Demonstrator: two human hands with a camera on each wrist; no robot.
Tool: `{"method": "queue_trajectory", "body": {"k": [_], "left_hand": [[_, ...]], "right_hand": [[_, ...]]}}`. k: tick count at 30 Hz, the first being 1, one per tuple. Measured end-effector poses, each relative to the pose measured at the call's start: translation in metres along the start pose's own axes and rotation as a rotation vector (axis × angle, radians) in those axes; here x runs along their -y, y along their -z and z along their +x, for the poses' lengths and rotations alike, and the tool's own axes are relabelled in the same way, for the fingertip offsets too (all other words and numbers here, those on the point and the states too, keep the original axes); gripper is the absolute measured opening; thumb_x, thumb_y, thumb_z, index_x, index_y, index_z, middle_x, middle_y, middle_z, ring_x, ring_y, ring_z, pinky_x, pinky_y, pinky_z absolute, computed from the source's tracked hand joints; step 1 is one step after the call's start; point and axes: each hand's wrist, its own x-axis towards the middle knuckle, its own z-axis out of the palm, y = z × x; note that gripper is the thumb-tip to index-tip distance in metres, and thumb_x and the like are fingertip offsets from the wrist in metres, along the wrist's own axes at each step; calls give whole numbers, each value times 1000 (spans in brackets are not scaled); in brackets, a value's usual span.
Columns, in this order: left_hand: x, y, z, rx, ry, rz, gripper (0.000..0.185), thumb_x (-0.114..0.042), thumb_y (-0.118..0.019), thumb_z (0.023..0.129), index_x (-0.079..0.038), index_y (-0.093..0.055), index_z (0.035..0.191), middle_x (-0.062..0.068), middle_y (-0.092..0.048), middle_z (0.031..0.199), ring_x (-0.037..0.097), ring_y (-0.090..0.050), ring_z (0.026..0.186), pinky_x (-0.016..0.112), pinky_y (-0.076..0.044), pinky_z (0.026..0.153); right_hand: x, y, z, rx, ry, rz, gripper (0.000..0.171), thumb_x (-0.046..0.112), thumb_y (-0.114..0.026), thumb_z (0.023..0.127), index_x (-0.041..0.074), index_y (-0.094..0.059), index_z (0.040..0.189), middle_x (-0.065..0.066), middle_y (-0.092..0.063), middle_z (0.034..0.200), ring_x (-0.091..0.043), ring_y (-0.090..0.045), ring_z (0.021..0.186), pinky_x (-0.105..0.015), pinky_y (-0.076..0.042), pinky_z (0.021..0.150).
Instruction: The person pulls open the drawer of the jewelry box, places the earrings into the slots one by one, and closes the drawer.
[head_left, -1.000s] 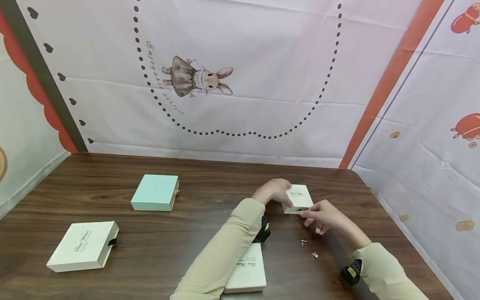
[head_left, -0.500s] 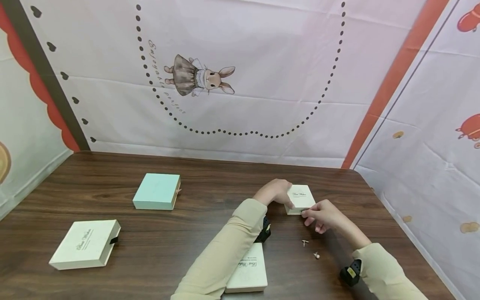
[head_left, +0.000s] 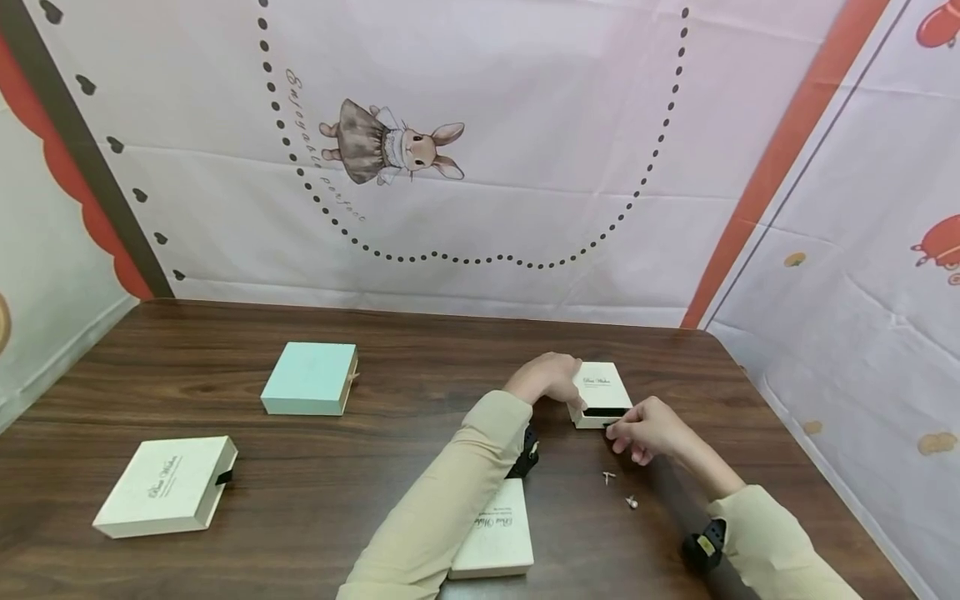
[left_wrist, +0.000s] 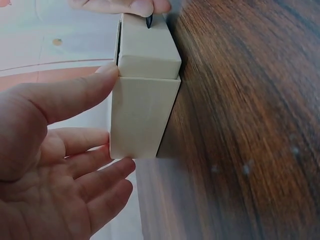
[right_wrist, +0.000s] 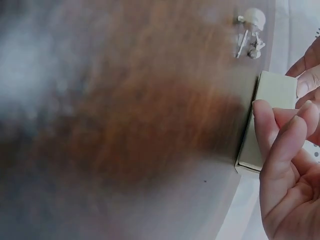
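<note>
A small cream drawer box (head_left: 600,385) lies on the dark wooden table (head_left: 375,450) right of centre. My left hand (head_left: 561,382) grips its outer sleeve (left_wrist: 142,117) between thumb and fingers. My right hand (head_left: 621,429) pinches the black ribbon tab (left_wrist: 149,21) at the box's near end. The inner drawer (left_wrist: 149,47) sticks a little way out of the sleeve, and a dark gap (head_left: 604,412) shows there. Two small pale earrings (head_left: 608,477) (head_left: 632,502) lie loose on the wood just in front of my right hand, and they show as a blurred pair of earrings (right_wrist: 250,35) in the right wrist view.
A mint green box (head_left: 310,379) sits at centre left. A larger cream box (head_left: 167,486) with a black tab lies near the front left. Another cream box (head_left: 497,533) lies partly under my left forearm. Printed fabric walls close the table's back and right edges.
The drawer has slid a short way out of the sleeve toward my right hand, so a dark gap now shows. Both hands keep their hold.
</note>
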Motion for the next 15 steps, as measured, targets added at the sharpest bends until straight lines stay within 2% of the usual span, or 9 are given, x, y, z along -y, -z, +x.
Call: {"method": "queue_trajectory", "body": {"k": [9,15], "left_hand": [[2,-1,1,0,-16,8,79,-37,-65,82,-9,-26,144,4,-35,144,19,-35,129,27,-33,101],[3,-2,0,17,-9,-23,83,-38,-64,83,-11,-17,146,3,-29,147,18,-29,132,27,-29,104]], "right_hand": [[-1,0,-6,37,20,35,19,10,-61,82,-6,-67,75,-9,-65,61,-4,-47,38,-23,-46,41],[-4,1,-11,70,17,56,21,12,-62,82,-6,-68,74,-8,-66,61,-3,-46,37,-21,-43,40]]}}
